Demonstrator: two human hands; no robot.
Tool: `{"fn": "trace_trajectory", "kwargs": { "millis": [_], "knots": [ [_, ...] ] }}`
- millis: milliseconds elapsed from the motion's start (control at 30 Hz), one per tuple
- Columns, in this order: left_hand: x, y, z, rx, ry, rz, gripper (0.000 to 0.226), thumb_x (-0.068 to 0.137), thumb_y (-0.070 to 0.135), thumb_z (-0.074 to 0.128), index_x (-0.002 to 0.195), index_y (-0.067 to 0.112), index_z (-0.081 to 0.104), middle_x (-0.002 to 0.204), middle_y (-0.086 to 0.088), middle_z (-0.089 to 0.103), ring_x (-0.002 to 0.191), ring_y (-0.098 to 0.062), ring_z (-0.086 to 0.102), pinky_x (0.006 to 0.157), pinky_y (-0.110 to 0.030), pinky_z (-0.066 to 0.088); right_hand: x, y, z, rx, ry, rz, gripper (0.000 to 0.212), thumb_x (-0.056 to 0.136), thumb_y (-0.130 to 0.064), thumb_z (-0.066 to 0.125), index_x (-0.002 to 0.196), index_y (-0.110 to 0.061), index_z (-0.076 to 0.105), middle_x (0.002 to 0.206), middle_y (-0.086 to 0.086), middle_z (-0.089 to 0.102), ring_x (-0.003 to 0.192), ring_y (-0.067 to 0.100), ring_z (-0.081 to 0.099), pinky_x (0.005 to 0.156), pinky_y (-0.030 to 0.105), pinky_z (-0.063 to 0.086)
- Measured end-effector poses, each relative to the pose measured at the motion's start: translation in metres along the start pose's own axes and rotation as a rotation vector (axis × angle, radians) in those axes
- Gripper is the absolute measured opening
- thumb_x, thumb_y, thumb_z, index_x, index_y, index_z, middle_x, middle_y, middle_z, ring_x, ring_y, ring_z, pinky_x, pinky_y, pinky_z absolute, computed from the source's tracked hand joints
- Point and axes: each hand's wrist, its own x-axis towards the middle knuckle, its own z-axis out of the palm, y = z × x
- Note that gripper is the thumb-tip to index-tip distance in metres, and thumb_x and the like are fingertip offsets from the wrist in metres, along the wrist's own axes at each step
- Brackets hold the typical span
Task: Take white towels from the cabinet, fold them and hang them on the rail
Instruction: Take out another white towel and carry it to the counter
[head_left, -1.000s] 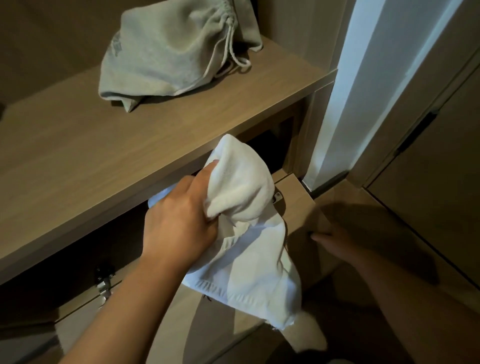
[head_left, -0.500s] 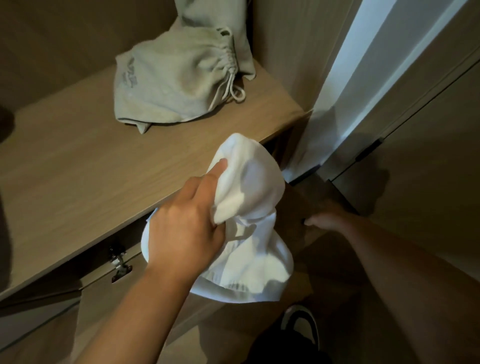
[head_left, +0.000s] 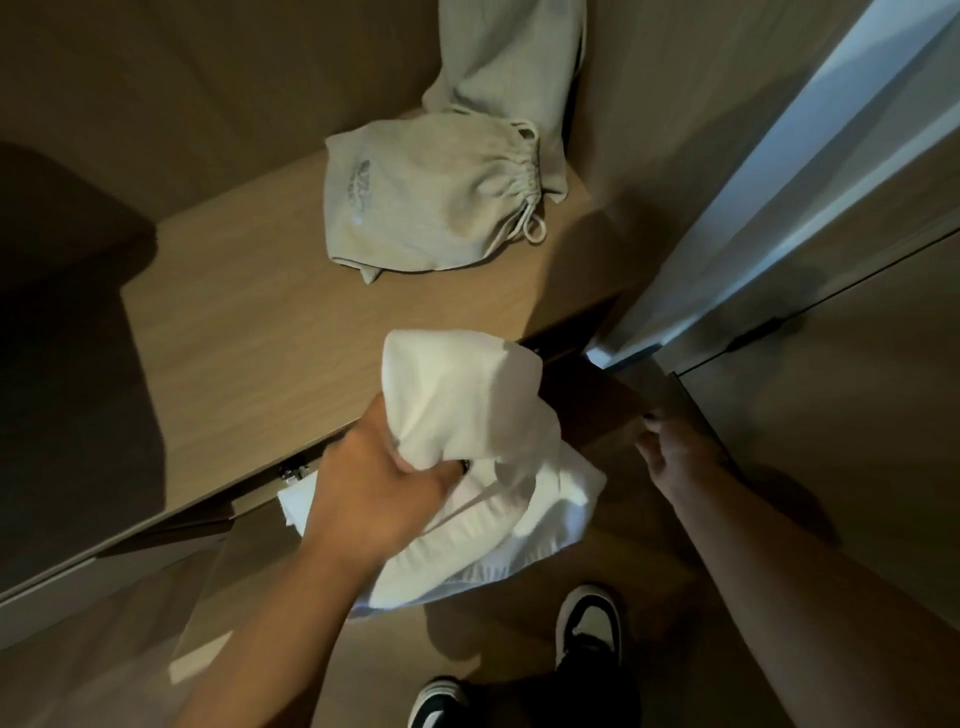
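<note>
The left hand grips a bunched white towel, fingers curled into its folds, just in front of the shelf edge. The towel's lower part hangs below the hand, near the open cabinet door. The right hand, right of the towel, lies at the door's edge with fingers curled; whether it grips the door cannot be told. A grey drawstring bag lies on the shelf, behind the towel. Two shoes show below.
</note>
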Motion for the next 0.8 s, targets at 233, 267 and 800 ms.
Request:
{"fn": "trace_trajectory", "kwargs": {
  "millis": [233,267,800],
  "knots": [
    [-0.027,-0.037,-0.012,-0.231,-0.513,-0.256,0.058,0.045,0.030,0.083,0.101,0.027,0.066,0.090,0.007,0.075,0.088,-0.012,0.071,0.082,-0.035,0.056,-0.028,-0.003,0.021,-0.006,-0.141,-0.095,0.021,0.098,-0.003,0.040,0.086,-0.012,0.055,0.082,0.002,0.054,0.076,0.017,0.054,0.062,0.027,0.051],
    [-0.029,-0.044,-0.010,-0.181,-0.537,-0.244,0.058,0.044,0.035,0.082,0.099,0.024,0.067,0.089,0.004,0.075,0.087,-0.013,0.071,0.084,-0.039,0.056,-0.035,-0.006,0.024,0.002,-0.149,-0.114,0.021,0.100,-0.005,0.038,0.090,-0.013,0.054,0.085,0.001,0.052,0.080,0.017,0.053,0.066,0.026,0.048],
    [-0.052,-0.075,0.032,-0.591,-0.263,-0.570,0.034,0.056,0.031,0.081,0.084,0.014,0.075,0.078,-0.003,0.076,0.079,-0.022,0.073,0.079,-0.037,0.059,-0.052,-0.034,0.076,0.153,-0.254,-0.165,0.048,0.087,-0.037,0.061,0.130,-0.016,0.053,0.109,-0.001,0.061,0.108,0.022,0.062,0.071,0.032,0.055]
  ]
}}
